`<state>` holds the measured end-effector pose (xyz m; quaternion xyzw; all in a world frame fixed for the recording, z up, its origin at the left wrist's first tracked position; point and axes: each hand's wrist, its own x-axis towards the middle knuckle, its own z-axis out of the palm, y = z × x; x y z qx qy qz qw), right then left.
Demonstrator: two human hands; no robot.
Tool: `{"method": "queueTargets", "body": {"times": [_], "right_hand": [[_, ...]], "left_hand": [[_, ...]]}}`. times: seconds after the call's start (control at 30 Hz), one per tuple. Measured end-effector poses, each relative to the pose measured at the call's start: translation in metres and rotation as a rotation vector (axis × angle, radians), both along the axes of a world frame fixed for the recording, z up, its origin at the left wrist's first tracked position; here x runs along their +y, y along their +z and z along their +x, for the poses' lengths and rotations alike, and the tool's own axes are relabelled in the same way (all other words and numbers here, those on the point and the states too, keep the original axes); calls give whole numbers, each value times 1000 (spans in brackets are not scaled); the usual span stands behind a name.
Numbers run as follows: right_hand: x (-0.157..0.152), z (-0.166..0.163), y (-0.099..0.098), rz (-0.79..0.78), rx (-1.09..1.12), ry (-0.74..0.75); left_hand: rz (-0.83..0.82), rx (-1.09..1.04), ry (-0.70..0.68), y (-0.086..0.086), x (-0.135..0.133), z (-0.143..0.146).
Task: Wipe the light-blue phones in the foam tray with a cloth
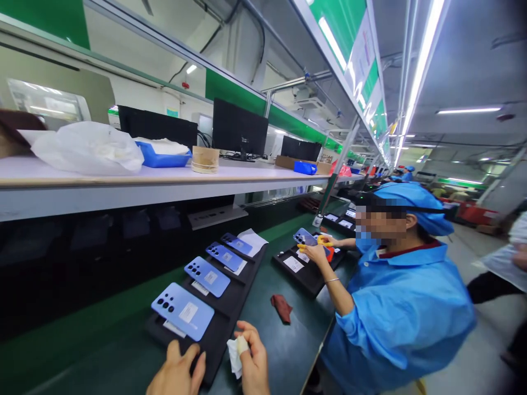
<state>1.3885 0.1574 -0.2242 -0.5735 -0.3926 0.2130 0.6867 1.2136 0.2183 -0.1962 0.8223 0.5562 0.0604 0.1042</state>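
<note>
Four blue phones (pixel 183 311) lie on black trays (pixel 230 299).

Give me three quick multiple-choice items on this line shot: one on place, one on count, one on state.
1. Where does the dark red cloth lie?
A. On the green belt between two black trays
B. On the upper shelf
C. In the blue bin

2. How many blue phones lie on the near black tray?
A. Two
B. Four
C. Six

3. What does the right hand hold?
A. A phone
B. Nothing
C. A white wipe pinched in the fingers

Answers:
1. A: the cloth sits on the belt, apart from both the near tray and the co-worker's tray.
2. B: four backs-up phones stand in a row along the tray.
3. C: the wipe is pinched between thumb and fingers, while the left hand rests at the tray's near edge.
</note>
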Motion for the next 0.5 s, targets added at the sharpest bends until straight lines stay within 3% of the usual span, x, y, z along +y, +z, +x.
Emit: {"method": "queueTargets", "body": {"times": [0.23, 0.5], "right_hand": [[10, -5, -4, 8, 157, 35], [13, -5, -4, -41, 203, 36]], "left_hand": [[194, -104, -87, 16, 43, 56], [214, -66, -63, 15, 74, 74]]}}
